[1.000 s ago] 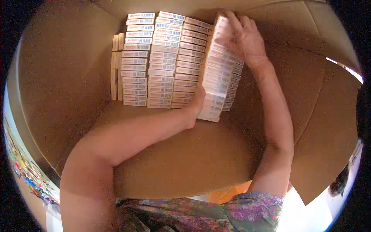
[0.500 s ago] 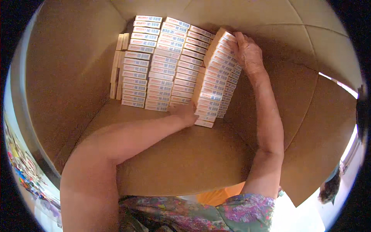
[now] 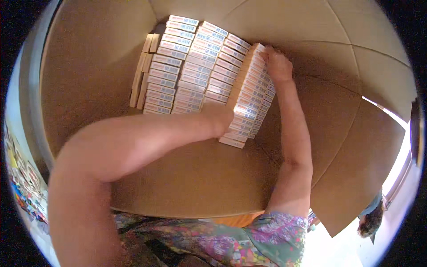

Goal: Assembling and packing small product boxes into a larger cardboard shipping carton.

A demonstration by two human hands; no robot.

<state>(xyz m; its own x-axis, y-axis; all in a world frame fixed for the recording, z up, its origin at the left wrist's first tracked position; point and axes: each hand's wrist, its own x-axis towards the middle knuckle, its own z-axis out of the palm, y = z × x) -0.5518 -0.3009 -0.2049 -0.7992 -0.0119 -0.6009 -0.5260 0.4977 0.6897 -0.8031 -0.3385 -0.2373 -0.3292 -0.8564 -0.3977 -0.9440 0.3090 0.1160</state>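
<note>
Several columns of small flat white boxes (image 3: 194,73) with reddish print and barcodes stand inside a large cardboard carton. The rightmost front column (image 3: 250,91) juts out from the others, its tan side showing. My right hand (image 3: 279,66) is at the upper right end of that column, fingers curled against the boxes. Lower down, my left hand (image 3: 219,119) presses against the column's left side; its fingers are blurred and partly hidden. Behind this column, more boxes (image 3: 265,107) show at the right. At the far left, a few boxes (image 3: 144,73) stand edge-on.
The carton's brown walls (image 3: 98,58) surround the boxes, and its bottom panel (image 3: 187,178) extends toward me. A cardboard flap (image 3: 356,173) hangs at the right. Outside, another person's head (image 3: 371,222) shows at the lower right, and colourful clutter (image 3: 26,196) at the lower left.
My right hand has moved down and left along the column. The column's upper boxes, offset before, now line up with the lower ones. My left hand has risen slightly along its side.
</note>
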